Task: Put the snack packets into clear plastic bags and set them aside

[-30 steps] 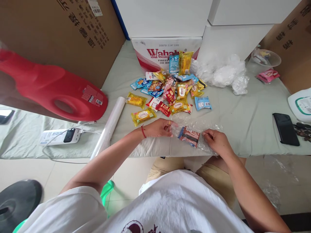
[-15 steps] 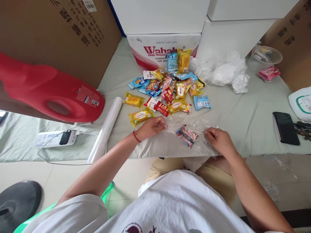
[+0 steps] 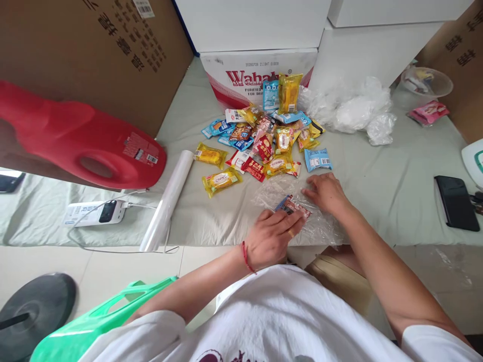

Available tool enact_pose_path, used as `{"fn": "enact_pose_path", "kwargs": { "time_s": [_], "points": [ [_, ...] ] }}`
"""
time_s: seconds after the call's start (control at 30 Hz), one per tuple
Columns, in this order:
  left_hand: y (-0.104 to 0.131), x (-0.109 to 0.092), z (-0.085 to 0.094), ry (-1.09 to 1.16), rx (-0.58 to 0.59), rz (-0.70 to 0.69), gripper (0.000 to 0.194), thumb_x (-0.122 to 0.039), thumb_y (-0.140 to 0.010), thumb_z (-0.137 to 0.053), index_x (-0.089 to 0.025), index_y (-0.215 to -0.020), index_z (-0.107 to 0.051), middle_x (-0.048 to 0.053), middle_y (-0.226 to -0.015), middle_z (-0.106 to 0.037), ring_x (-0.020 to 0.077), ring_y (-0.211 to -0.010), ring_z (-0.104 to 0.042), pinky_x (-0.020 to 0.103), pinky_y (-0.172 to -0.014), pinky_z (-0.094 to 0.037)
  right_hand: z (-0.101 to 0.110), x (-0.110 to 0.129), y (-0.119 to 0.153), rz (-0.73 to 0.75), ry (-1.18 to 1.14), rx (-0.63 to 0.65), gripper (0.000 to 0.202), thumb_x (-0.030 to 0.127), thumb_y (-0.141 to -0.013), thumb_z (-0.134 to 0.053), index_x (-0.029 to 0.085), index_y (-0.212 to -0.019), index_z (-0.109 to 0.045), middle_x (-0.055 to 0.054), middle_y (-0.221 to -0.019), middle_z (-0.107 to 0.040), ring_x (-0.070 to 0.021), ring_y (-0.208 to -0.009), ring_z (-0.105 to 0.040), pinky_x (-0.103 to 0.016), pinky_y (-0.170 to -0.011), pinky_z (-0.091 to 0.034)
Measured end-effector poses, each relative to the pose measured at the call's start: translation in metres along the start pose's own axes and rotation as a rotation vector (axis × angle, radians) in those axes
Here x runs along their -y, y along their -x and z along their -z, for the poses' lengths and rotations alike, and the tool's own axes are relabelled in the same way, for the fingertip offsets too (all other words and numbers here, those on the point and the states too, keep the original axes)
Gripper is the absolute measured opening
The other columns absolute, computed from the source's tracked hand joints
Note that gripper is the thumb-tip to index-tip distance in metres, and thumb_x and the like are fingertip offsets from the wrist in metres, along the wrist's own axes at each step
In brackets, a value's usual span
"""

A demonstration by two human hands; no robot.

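Note:
Near the table's front edge, a small snack packet (image 3: 296,206) with a dark and reddish wrapper lies on clear plastic film (image 3: 320,227). My left hand (image 3: 272,234), with a red string on its wrist, rests palm down with spread fingers over the near side of the packet and covers part of it. My right hand (image 3: 326,193) touches the film just right of the packet, its fingers apart. Beyond both hands is a pile of wrapped snacks (image 3: 264,146) in yellow, red and blue.
A roll of clear film (image 3: 168,201), a power bank (image 3: 96,213) with a cable and a red jug (image 3: 86,146) are at left. Crumpled plastic (image 3: 354,110) lies at the back right, a black phone (image 3: 456,202) at right. Boxes (image 3: 260,25) line the back.
My left hand has let go of the film's left edge and moved right and nearer, onto the packet. My right hand has moved slightly away from me and opened. The view has shifted a little.

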State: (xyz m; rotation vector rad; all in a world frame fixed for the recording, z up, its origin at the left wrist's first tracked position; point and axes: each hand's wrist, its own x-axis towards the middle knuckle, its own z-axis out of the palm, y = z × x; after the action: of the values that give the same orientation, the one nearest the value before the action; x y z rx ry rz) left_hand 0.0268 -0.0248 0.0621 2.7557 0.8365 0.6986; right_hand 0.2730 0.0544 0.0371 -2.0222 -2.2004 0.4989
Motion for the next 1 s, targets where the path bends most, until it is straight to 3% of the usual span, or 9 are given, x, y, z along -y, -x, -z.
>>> {"fn": "enact_pose_path", "kwargs": {
  "time_s": [0.1,0.27,0.43,0.57,0.63,0.7,0.83,0.9,1.0],
  "points": [
    [-0.024,0.004,-0.013,-0.019,0.247,0.162,0.044,-0.017,-0.098,-0.046,-0.024,-0.139,-0.061,0.010,-0.144,-0.063,0.0263,-0.116,-0.061,0.041,-0.085,-0.041,0.006,-0.002,-0.005,0.058,-0.097,0.040,0.020,0.032,-0.089,-0.059,0.017,-0.089,-0.072,-0.008,-0.084,-0.065,-0.0234,-0.087,-0.055,-0.033,-0.080,-0.041],
    [-0.035,0.003,-0.017,-0.062,0.293,0.207,0.039,-0.018,-0.099,-0.045,-0.021,-0.133,-0.064,0.011,-0.141,-0.063,0.0297,-0.121,-0.055,0.044,-0.089,-0.042,0.031,-0.002,0.015,0.111,-0.290,-0.013,0.022,0.037,-0.091,-0.057,0.018,-0.091,-0.069,-0.005,-0.086,-0.065,-0.0163,-0.070,-0.056,-0.028,-0.068,-0.041],
    [-0.034,-0.002,-0.015,-0.041,0.236,0.322,0.028,-0.020,-0.096,-0.051,-0.020,-0.113,-0.073,0.014,-0.118,-0.068,0.0298,-0.103,-0.058,0.044,-0.084,-0.045,0.032,0.025,0.059,0.266,-0.358,0.083,0.035,0.033,-0.100,-0.046,0.023,-0.120,-0.072,-0.006,-0.098,-0.074,-0.0196,-0.086,-0.067,-0.030,-0.079,-0.050],
    [-0.027,0.012,-0.021,0.190,0.142,0.382,0.025,-0.012,-0.086,-0.052,-0.019,-0.085,-0.076,0.012,-0.096,-0.070,0.0272,-0.095,-0.061,0.042,-0.083,-0.049,0.002,0.043,0.086,0.329,-0.326,0.152,0.054,0.029,-0.103,-0.038,0.026,-0.156,-0.044,-0.009,-0.137,-0.067,-0.0233,-0.115,-0.067,-0.036,-0.095,-0.053],
    [-0.018,0.022,-0.021,0.410,0.040,0.416,0.030,-0.008,-0.082,-0.050,-0.021,-0.087,-0.076,0.009,-0.097,-0.072,0.0230,-0.093,-0.065,0.039,-0.086,-0.052,-0.012,0.048,0.093,0.325,-0.265,0.144,0.060,0.026,-0.104,-0.036,0.027,-0.164,-0.030,-0.010,-0.146,-0.060,-0.0247,-0.124,-0.064,-0.038,-0.097,-0.054],
    [-0.006,0.034,-0.019,0.618,-0.075,0.489,0.031,-0.010,-0.082,-0.048,-0.022,-0.089,-0.076,0.006,-0.101,-0.073,0.0198,-0.094,-0.068,0.036,-0.089,-0.053,-0.020,0.052,0.096,0.315,-0.151,0.157,0.063,0.022,-0.103,-0.035,0.029,-0.164,-0.028,-0.010,-0.147,-0.059,-0.0262,-0.122,-0.064,-0.037,-0.091,-0.055],
    [0.012,0.060,-0.010,0.577,-0.362,0.900,0.019,-0.026,-0.088,-0.051,-0.021,-0.091,-0.070,0.006,-0.103,-0.071,0.0216,-0.100,-0.066,0.036,-0.094,-0.052,-0.019,0.060,0.098,0.304,0.053,0.212,0.070,0.013,-0.097,-0.040,0.036,-0.162,-0.033,-0.010,-0.139,-0.063,-0.0254,-0.108,-0.069,-0.032,-0.079,-0.054],
    [0.015,0.069,-0.008,0.450,-0.393,1.074,0.025,-0.039,-0.093,-0.052,-0.021,-0.101,-0.067,0.008,-0.108,-0.070,0.0234,-0.103,-0.064,0.038,-0.096,-0.049,-0.017,0.064,0.098,0.304,0.112,0.222,0.072,0.011,-0.096,-0.040,0.038,-0.162,-0.034,-0.011,-0.131,-0.065,-0.0239,-0.100,-0.070,-0.030,-0.074,-0.052],
    [0.011,0.070,-0.008,0.396,-0.292,1.065,0.045,-0.056,-0.096,-0.048,-0.020,-0.120,-0.063,0.012,-0.120,-0.068,0.0274,-0.118,-0.061,0.040,-0.103,-0.045,-0.015,0.066,0.097,0.303,0.136,0.226,0.069,0.013,-0.098,-0.040,0.040,-0.161,-0.036,-0.011,-0.131,-0.065,-0.0233,-0.095,-0.070,-0.030,-0.071,-0.050]
  ]
}}
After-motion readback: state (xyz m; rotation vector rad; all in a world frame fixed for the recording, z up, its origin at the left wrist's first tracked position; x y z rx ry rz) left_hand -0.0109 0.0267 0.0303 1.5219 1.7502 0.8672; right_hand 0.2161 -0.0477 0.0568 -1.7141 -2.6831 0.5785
